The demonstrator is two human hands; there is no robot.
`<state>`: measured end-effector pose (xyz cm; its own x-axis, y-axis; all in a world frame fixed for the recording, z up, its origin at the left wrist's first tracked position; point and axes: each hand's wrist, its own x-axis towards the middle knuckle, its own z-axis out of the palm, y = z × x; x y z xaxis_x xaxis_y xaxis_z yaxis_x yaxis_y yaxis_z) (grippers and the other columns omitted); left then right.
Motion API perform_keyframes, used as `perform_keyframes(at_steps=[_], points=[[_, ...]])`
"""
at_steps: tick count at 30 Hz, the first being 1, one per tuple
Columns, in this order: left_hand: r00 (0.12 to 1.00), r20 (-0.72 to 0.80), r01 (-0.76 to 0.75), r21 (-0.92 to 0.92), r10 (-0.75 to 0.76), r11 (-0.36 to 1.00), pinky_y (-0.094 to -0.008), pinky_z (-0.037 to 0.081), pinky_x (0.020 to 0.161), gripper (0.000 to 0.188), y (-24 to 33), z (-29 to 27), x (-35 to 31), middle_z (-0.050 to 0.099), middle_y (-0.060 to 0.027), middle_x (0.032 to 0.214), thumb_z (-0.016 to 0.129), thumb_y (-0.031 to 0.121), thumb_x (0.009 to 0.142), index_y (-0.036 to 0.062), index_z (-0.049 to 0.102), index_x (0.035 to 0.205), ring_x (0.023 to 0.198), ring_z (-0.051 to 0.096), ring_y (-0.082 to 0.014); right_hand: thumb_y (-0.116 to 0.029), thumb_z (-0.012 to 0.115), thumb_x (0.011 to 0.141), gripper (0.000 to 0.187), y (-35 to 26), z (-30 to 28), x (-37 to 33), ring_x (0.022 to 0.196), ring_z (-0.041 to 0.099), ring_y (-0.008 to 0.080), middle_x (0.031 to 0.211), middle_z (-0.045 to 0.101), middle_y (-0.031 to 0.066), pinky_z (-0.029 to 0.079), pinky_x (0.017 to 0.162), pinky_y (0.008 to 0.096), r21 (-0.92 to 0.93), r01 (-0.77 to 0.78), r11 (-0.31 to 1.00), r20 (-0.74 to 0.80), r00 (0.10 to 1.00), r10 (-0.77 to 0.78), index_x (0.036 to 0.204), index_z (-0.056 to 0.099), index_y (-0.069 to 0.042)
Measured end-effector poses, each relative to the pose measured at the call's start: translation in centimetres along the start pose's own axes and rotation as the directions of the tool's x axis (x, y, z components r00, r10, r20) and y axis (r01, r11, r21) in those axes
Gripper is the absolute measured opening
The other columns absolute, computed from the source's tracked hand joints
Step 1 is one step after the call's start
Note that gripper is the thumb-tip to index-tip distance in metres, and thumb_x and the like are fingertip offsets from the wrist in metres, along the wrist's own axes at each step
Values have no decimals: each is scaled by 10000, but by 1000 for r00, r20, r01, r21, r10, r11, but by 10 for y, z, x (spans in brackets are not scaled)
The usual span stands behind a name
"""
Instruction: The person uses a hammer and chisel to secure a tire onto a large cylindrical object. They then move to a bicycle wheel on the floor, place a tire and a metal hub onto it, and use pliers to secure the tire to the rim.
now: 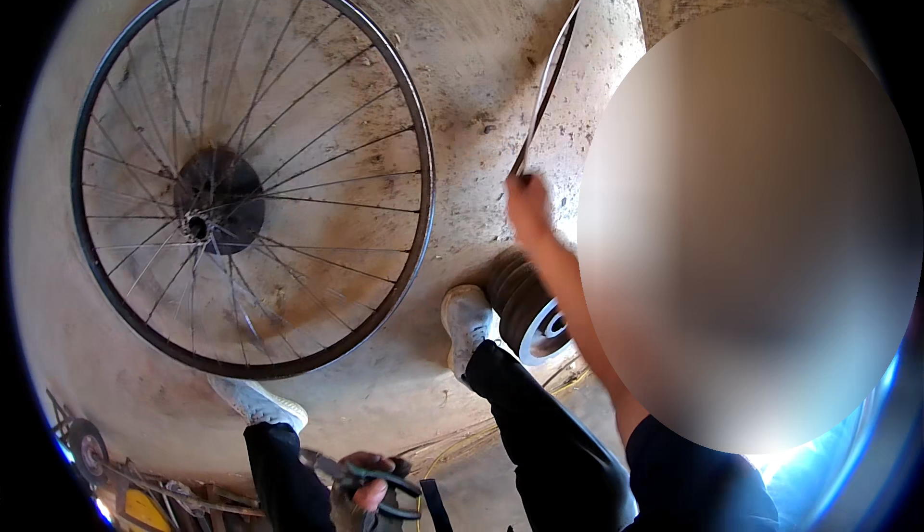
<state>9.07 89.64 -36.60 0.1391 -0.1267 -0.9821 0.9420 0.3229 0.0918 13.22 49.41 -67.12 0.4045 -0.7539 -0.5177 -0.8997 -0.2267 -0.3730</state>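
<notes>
The right hand (pixel 529 212), on an arm stretched forward from a dark sleeve (pixel 695 479), has its fingers curled closed around the lower end of a long, thin strip (pixel 548 94), part dark and part pale, which runs up and away from the fist, the two tones bowing apart midway. The left hand (pixel 370 494), low in the view between the trouser legs (pixel 551 441), has its fingers bent about a pair of pliers (pixel 332 467), head to the left, handles spread to the right; whether the jaws are parted cannot be told. A spoked wheel (pixel 226 185) without a tyre, a dark disc (pixel 243 219) at its hub, occupies the left of the view over the stained floor (pixel 472 128), apart from both hands; its rim overlaps the toe of the left shoe (pixel 260 405). A dark, ribbed cylinder (pixel 510 291) with a pale end is located just beside the right shoe (pixel 468 325), partly behind the right forearm. A small wheel (pixel 89 450) and a yellow object (pixel 146 510) are noted at lower left.
</notes>
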Motion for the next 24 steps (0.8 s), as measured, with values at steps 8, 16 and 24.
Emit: perform_keyframes(at_steps=[8,16,24], points=[[988,-92,-124,0,123,992,-407,556,840,312,-25,-10,43,650,-121,977,658,35,845,-8,562,1139,937,659,-285,-297,586,915,394,98,82,-332,1051,624,418,1015,634,265,507,896,502,-294,-505,812,592,570,569,1136,544,26],[979,-180,-68,160,97,985,-303,494,722,369,-43,-35,44,612,-31,1005,676,264,923,67,574,1218,836,581,-129,-176,643,838,710,-34,-25,-325,1280,480,392,1339,517,245,408,1069,440,196,101,975,946,240,-215,1456,345,7],[942,333,-61,297,-44,953,-321,463,939,618,-75,6,38,570,-71,1277,671,322,953,105,416,1473,1110,568,-177,-210,788,696,581,-75,-117,-340,1035,600,379,1100,590,200,488,894,430,70,354,932,855,460,-239,1173,529,-3]])
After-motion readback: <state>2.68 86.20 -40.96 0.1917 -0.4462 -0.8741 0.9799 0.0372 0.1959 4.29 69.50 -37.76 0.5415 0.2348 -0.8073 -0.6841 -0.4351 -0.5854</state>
